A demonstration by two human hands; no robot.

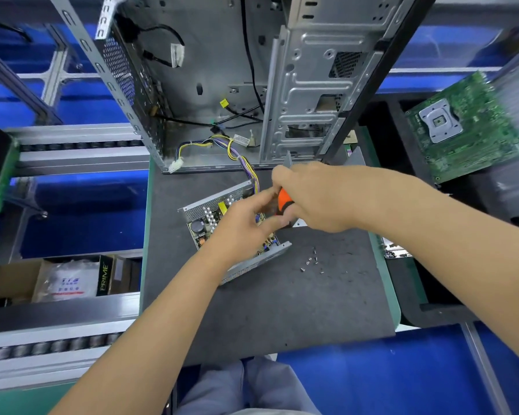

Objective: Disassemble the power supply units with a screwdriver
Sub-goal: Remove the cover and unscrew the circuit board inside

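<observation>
The power supply unit (222,223) lies with its cover off near the middle of the dark grey mat (282,310), tilted so that its circuit board, a dark round capacitor and a yellow part show inside the metal tray. A bundle of yellow, purple and black wires (246,166) runs from its far corner back into the open computer case (252,85) that stands just behind it on the mat. The right hand (315,196) has its fingers curled round the orange and black handle of the screwdriver (283,202), held over the right part of the unit; the tip is hidden by the hands. The left hand (240,226) rests on the board with its fingers bent, the fingertips close to the screwdriver handle, but whether they pinch anything cannot be told. A small scatter of loose screws (312,262) lies on the mat just to the right of the unit. Well to the right, a green motherboard (468,127) sits tilted in a dark tray. To the lower left, a cardboard box (57,280) holds a white packet and a black carton
</observation>
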